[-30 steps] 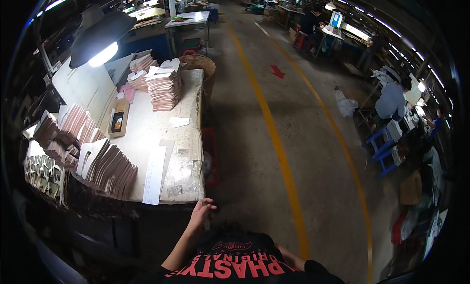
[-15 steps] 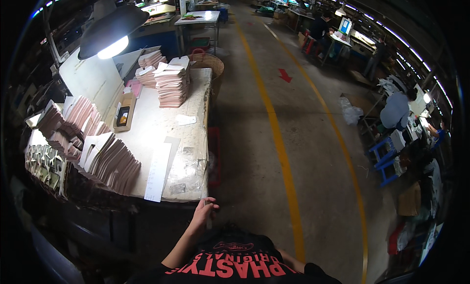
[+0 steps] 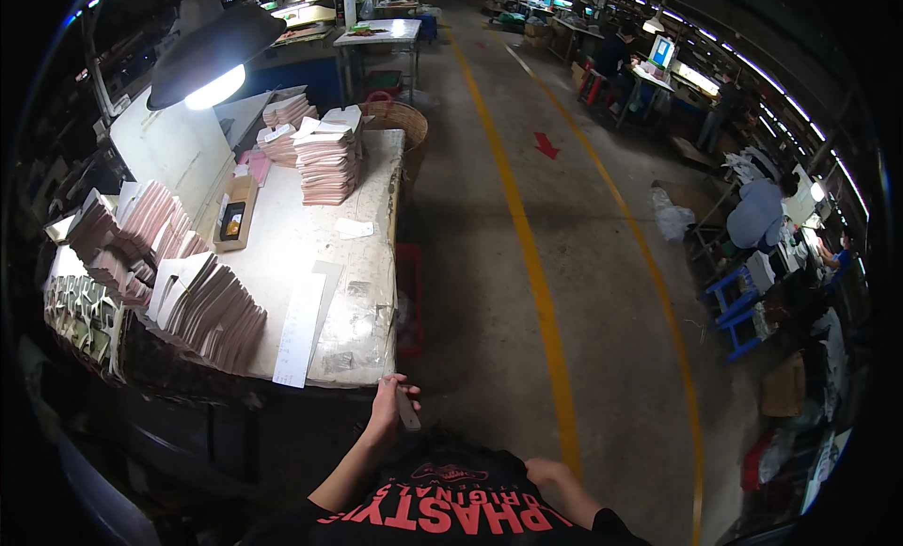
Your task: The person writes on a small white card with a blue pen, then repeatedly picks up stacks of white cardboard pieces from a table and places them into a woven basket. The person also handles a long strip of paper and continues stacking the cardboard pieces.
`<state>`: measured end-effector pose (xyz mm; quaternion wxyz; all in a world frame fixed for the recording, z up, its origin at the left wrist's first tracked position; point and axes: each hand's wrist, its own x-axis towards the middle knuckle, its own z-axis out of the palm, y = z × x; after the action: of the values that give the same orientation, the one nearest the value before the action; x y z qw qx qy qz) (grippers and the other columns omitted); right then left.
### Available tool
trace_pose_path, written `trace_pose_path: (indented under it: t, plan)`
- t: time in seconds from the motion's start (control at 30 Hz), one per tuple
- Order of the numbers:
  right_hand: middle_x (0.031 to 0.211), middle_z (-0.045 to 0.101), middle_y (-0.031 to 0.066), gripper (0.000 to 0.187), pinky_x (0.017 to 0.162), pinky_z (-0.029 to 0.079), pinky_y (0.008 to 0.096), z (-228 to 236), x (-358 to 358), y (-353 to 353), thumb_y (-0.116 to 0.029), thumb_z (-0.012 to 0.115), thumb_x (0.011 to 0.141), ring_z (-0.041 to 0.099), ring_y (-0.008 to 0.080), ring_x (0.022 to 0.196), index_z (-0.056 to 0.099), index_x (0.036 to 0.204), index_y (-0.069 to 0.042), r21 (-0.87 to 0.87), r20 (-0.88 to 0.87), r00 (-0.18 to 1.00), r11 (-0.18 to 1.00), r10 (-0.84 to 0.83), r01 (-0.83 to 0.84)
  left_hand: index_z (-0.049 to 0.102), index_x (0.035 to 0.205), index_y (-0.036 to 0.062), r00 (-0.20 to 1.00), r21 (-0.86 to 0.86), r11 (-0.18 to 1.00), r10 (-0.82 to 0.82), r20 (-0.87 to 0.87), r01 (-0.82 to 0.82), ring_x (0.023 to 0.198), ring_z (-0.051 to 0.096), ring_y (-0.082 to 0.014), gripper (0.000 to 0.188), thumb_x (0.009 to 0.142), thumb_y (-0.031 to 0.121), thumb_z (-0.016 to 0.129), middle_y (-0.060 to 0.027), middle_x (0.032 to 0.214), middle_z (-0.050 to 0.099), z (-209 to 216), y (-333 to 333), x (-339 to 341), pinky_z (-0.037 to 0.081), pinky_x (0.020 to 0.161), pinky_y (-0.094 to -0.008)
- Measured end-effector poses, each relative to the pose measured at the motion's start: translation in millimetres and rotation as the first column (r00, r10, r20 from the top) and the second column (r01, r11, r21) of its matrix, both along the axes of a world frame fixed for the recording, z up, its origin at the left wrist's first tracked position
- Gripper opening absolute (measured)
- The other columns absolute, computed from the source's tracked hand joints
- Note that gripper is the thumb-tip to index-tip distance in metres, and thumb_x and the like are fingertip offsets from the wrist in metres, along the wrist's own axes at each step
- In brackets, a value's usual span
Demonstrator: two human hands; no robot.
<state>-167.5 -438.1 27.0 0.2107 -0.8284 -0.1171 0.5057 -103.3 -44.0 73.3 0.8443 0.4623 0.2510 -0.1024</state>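
Note:
By the near right corner of the white-topped table (image 3: pixel 362 311), my left hand (image 3: pixel 387 401) is closed around a tool with a flat greyish handle (image 3: pixel 408 415). The handle pokes out below the fingers; its working end is hidden. My right hand (image 3: pixel 547 471) is close against the front of my black shirt, with its fingers out of sight. Nearest to the left hand on the table lie a white ruler-like strip (image 3: pixel 299 339) and a grey angled piece beside it. A small white card (image 3: pixel 355 228) lies farther up.
Stacks of pinkish cut pieces (image 3: pixel 207 306) crowd the table's left side, with another stack (image 3: pixel 324 165) at the back. An open cardboard box (image 3: pixel 235 217) holds a dark object. A lamp (image 3: pixel 214 66) hangs over the table. A wicker basket (image 3: pixel 409 127) and red crate (image 3: pixel 410 297) flank the yellow-lined aisle.
The left hand has shifted slightly left, and its tool's handle shows more. My right hand has come into view beside my shirt. The items on the table lie as before.

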Motion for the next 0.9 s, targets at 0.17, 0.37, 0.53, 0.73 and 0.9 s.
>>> trace_pose_path:
  t: [0.17,0.37,0.53,0.73,0.9]
  plan:
    - [0.12,0.074,0.0182,0.039,0.099,0.054,0.0391,46,62,52,-0.035,0.06,0.109,0.07,0.03,0.115,0.07,0.125,-0.001,0.418,0.341,0.87,0.886,-0.356,0.199,0.049,0.132,0.0132,0.927,0.117,0.975,-0.217,0.306,0.189,0.11,0.065,-0.0225,0.031,0.117,0.037,0.035,-0.0173,0.13,0.067,29,-34,13,0.055,0.093,-0.0389]
    - [0.123,0.066,0.0106,0.03,0.102,0.051,0.0344,25,63,109,-0.014,0.062,0.108,0.061,0.0154,0.117,0.055,0.136,-0.004,0.815,-0.271,0.857,0.369,-0.438,0.446,0.036,0.154,0.0108,0.766,0.37,0.872,-0.469,0.44,0.321,0.143,0.047,-0.0266,0.041,0.118,0.03,0.035,-0.0212,0.152,0.053,47,-68,19,0.036,0.122,-0.0425]
    - [0.123,0.063,0.0126,0.027,0.098,0.055,0.0329,-68,14,25,-0.01,0.058,0.108,0.067,0.0211,0.114,0.05,0.131,0.0,0.196,0.013,0.466,0.46,-0.884,0.866,0.027,0.162,0.0101,0.903,0.59,0.795,-0.347,0.255,0.139,0.138,0.05,-0.0268,0.056,0.111,0.015,0.051,-0.0221,0.148,0.053,12,-18,13,0.039,0.118,-0.0411]
    - [0.121,0.064,0.0129,0.026,0.096,0.055,0.0337,-125,-68,-31,-0.012,0.059,0.108,0.068,0.0217,0.111,0.052,0.13,0.0,-0.123,-0.08,0.467,0.474,-0.881,0.872,0.05,0.149,0.0072,0.985,0.919,0.357,0.025,0.17,-0.168,0.126,0.056,-0.0395,0.051,0.101,0.021,0.063,-0.0244,0.136,0.059,-24,84,-4,0.042,0.113,-0.0485]
    - [0.12,0.065,0.0131,0.026,0.094,0.056,0.0344,-130,-84,-26,-0.014,0.059,0.107,0.068,0.0222,0.11,0.053,0.129,0.0,-0.143,-0.173,0.581,0.604,-0.795,0.784,0.043,0.156,0.0126,0.972,0.994,-0.084,0.23,-0.054,0.075,0.149,0.033,-0.046,0.071,0.096,0.039,0.07,-0.0248,0.156,0.043,-20,149,-3,0.03,0.12,-0.0639]
